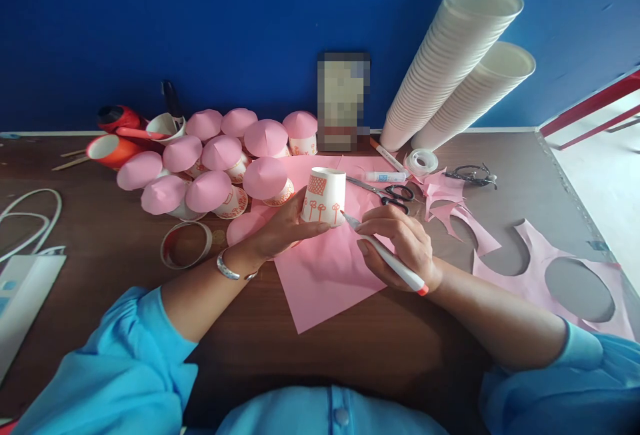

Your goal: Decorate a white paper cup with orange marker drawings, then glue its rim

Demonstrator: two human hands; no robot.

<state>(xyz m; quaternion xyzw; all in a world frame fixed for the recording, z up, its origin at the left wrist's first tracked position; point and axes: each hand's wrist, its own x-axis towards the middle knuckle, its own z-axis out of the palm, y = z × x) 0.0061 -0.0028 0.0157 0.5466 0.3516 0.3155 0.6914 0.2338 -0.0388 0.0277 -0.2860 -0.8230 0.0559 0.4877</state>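
My left hand grips a white paper cup, upside down and slightly tilted, over pink paper. Orange drawings of a hatched window and several flowers mark the cup's side. In my right hand is a white felt-tip pen with an orange-red end, its tip touching or very near the cup's lower right side. Beneath both hands lies a pink paper sheet. Left of the cup stand several decorated cups with pink paper cone tops.
Black-handled scissors, a glue stick and a tape roll lie behind my right hand. Tall stacks of white cups lean by the blue wall. Pink paper scraps spread at right; a tape ring sits at left.
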